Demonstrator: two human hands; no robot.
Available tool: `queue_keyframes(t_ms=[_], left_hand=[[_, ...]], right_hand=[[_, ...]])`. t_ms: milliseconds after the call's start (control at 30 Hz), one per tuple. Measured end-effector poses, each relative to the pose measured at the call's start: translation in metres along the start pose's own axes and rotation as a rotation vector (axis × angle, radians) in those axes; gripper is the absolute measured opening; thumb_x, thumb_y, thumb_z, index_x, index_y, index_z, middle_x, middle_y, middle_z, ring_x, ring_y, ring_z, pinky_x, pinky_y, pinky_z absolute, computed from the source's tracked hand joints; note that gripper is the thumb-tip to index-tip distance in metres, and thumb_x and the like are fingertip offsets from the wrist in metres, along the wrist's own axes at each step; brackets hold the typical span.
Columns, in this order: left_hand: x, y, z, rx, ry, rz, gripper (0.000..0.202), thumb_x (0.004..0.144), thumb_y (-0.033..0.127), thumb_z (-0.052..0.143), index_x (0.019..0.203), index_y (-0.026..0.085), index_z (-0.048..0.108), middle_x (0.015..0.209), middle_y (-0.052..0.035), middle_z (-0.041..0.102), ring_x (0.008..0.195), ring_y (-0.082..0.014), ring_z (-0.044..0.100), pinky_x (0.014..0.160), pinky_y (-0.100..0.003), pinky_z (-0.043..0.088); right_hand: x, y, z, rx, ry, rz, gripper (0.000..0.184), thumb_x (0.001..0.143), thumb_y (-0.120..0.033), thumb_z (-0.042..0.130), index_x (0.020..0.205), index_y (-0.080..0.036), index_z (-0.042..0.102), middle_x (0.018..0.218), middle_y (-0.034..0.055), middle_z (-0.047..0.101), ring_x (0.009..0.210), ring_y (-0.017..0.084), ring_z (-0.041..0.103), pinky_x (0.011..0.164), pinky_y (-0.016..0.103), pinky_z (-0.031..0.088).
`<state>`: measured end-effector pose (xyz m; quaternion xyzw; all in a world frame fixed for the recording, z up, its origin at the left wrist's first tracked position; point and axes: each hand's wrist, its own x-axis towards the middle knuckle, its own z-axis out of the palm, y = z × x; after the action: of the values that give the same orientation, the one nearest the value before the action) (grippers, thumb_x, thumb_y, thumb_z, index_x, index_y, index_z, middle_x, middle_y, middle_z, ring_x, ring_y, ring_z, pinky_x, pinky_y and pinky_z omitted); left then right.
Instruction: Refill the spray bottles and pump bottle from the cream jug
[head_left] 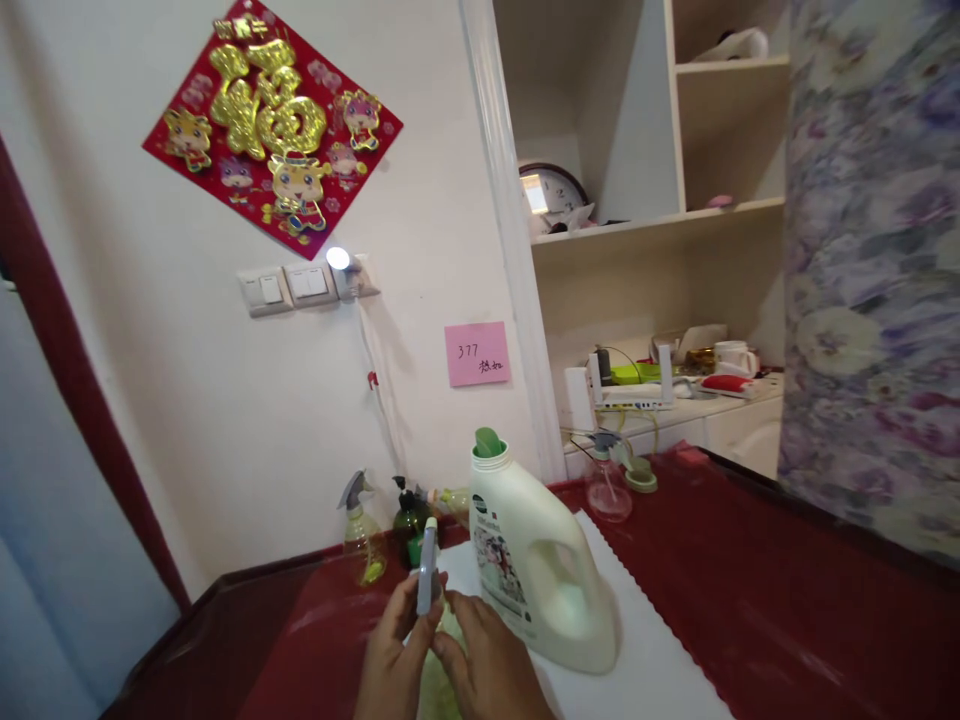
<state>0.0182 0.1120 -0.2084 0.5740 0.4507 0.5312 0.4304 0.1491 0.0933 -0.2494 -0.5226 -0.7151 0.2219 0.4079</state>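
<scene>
My left hand (396, 655) and my right hand (491, 665) meet at the bottom centre, over a white mat (645, 640). Their fingers close around a pale green bottle (437, 680) topped by a grey trigger spray head (427, 565). The left fingers pinch the spray head at its base, and the right hand wraps the bottle's shoulder. Directly right of the hands stands a large cream detergent jug (544, 570) with a green cap and a moulded handle.
On the red tablecloth (750, 600), by the wall, stand a yellow spray bottle (362, 535), a dark green bottle (409, 515) and a clear spray bottle (606, 480). A floral curtain (874, 270) hangs at right. Cluttered shelves (660, 225) are behind.
</scene>
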Motion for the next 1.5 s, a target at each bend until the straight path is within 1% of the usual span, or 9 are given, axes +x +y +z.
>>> queue_keyframes(t_ms=[233,400,467,667,833,967,1133,1333,1500], left_hand=[[0.005,-0.023,-0.013,0.025,-0.095,0.020,0.064,0.077,0.070,0.074,0.119,0.022,0.073,0.129,-0.0117,0.074,0.127,-0.0357,0.063,0.109,-0.043,0.048],[0.003,-0.029,-0.014,-0.010,-0.094,-0.017,0.069,0.078,0.071,0.072,0.129,0.025,0.069,0.135,-0.0112,0.071,0.135,-0.0361,0.057,0.117,-0.047,0.041],[0.002,-0.023,-0.010,0.025,-0.099,0.045,0.065,0.078,0.066,0.075,0.127,0.025,0.070,0.132,-0.0116,0.071,0.131,-0.0359,0.059,0.114,-0.047,0.043],[0.003,0.002,-0.001,0.182,0.055,0.202,0.047,0.069,0.063,0.080,0.092,0.022,0.080,0.101,-0.0098,0.067,0.103,-0.0351,0.064,0.091,-0.044,0.053],[0.001,-0.008,-0.006,0.002,-0.049,0.148,0.046,0.079,0.052,0.080,0.114,0.023,0.072,0.112,-0.0094,0.072,0.110,-0.0318,0.065,0.100,-0.042,0.048],[-0.005,-0.015,-0.005,-0.067,-0.055,0.110,0.043,0.086,0.052,0.075,0.114,0.021,0.067,0.121,-0.0112,0.071,0.116,-0.0304,0.063,0.101,-0.039,0.046],[-0.006,-0.011,0.003,-0.076,-0.056,0.124,0.048,0.080,0.049,0.081,0.116,0.020,0.066,0.123,-0.0111,0.070,0.116,-0.0297,0.064,0.103,-0.039,0.045],[0.000,-0.010,0.001,0.007,-0.004,0.145,0.041,0.076,0.048,0.083,0.103,0.018,0.073,0.107,-0.0098,0.071,0.106,-0.0303,0.067,0.093,-0.037,0.051],[-0.002,-0.018,-0.004,-0.103,0.029,0.087,0.051,0.077,0.049,0.082,0.119,0.022,0.069,0.119,-0.0097,0.073,0.112,-0.0301,0.067,0.093,-0.036,0.053]], right_hand=[[0.003,0.005,-0.002,-0.004,-0.028,-0.031,0.050,0.091,-0.031,0.055,0.139,-0.016,0.058,0.129,0.0159,0.068,0.123,0.032,0.064,0.103,0.044,0.052],[0.001,0.001,-0.007,-0.004,-0.052,-0.023,0.063,0.082,-0.028,0.061,0.143,-0.010,0.055,0.132,0.0192,0.066,0.125,0.035,0.062,0.105,0.046,0.050],[0.000,0.000,-0.007,-0.007,-0.063,-0.029,0.064,0.084,-0.028,0.059,0.145,-0.009,0.053,0.135,0.0204,0.065,0.128,0.035,0.060,0.107,0.047,0.049],[-0.007,-0.009,-0.012,0.003,-0.041,-0.015,0.058,0.088,-0.025,0.056,0.145,-0.011,0.053,0.137,0.0191,0.064,0.130,0.033,0.059,0.111,0.048,0.046],[-0.011,-0.016,-0.019,0.027,-0.024,0.017,0.057,0.092,-0.028,0.055,0.147,-0.012,0.053,0.143,0.0180,0.061,0.135,0.032,0.056,0.115,0.048,0.042],[-0.013,-0.020,-0.024,0.036,-0.025,0.039,0.058,0.093,-0.030,0.056,0.148,-0.010,0.053,0.146,0.0198,0.060,0.137,0.035,0.054,0.116,0.051,0.040],[-0.014,-0.027,-0.029,0.035,-0.019,0.025,0.053,0.093,-0.026,0.056,0.145,-0.016,0.058,0.144,0.0170,0.062,0.136,0.035,0.055,0.115,0.051,0.042],[-0.013,-0.023,-0.025,0.036,-0.001,0.024,0.046,0.094,-0.029,0.057,0.138,-0.017,0.062,0.135,0.0165,0.066,0.129,0.033,0.060,0.111,0.047,0.045],[-0.011,-0.016,-0.021,0.050,-0.007,0.011,0.054,0.092,-0.027,0.056,0.145,-0.013,0.054,0.135,0.0172,0.065,0.128,0.033,0.059,0.110,0.048,0.045]])
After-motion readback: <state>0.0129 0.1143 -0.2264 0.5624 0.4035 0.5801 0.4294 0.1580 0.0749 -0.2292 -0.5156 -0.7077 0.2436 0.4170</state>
